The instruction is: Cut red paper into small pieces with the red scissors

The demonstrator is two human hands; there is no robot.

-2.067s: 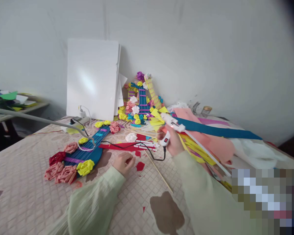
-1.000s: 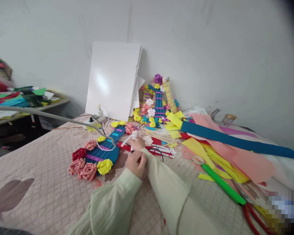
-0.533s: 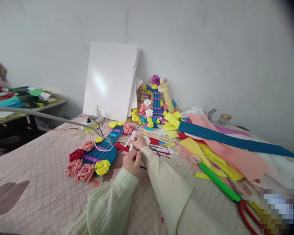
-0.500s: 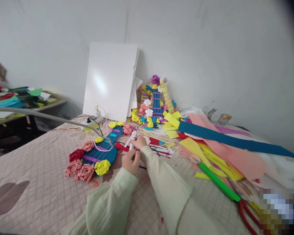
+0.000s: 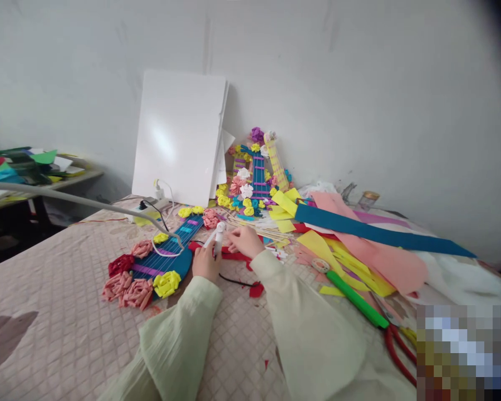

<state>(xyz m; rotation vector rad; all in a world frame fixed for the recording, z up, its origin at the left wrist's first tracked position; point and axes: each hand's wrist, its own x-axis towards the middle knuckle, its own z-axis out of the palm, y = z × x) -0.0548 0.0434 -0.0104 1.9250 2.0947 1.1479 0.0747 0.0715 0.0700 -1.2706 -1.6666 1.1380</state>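
Note:
My left hand [image 5: 206,264] is wrapped round a white hot glue gun [image 5: 219,234], whose rounded top stands above the fingers. A black cord [image 5: 236,282] curves out below it across the table. Just to the right, my right hand [image 5: 246,240] is closed in a pinch beside the top of the gun; whatever it pinches is too small to make out. Left of both hands lies a blue paper guitar [image 5: 182,257] with pale strings and purple bands. Crepe-paper flowers edge it, among them a yellow flower [image 5: 167,284] and a dark red flower [image 5: 121,266].
White boards [image 5: 177,133] lean on the wall behind. More flowered guitars [image 5: 259,175] stand at the back. To the right lie a blue paper strip [image 5: 367,231], a green-handled tool [image 5: 357,299] and red-handled scissors [image 5: 394,345]. A pale cable [image 5: 83,195] crosses the left side.
My right hand has drawn a little to the right, apart from the left hand. My left hand has moved up round the glue gun. The view has shifted slightly right.

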